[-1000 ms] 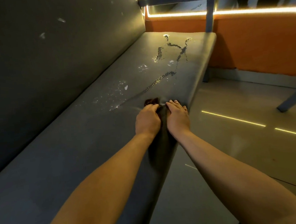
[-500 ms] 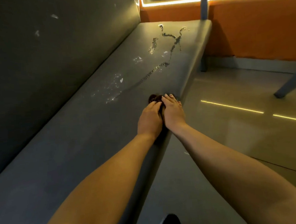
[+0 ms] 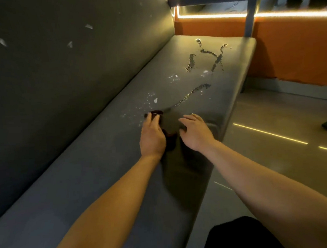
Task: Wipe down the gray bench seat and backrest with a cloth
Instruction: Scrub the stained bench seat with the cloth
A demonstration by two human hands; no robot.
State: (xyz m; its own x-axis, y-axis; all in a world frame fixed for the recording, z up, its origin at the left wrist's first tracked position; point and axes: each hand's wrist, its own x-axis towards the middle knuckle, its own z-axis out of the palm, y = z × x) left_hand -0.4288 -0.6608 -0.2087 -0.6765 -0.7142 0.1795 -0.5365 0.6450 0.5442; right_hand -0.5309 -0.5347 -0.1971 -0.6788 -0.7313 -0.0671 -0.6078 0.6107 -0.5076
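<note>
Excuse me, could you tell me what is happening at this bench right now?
A person wipes the gray bench seat with a dark cloth. The left hand and the right hand both press on the cloth, near the seat's front edge. Wet streaks and pale specks lie on the seat beyond the hands, not yet wiped. The backrest bears a few pale marks.

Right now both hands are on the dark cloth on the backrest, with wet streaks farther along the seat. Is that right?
No. The head view shows the left hand and right hand on the dark cloth on the bench seat, not the backrest. The wet streaks are farther along the seat.
</note>
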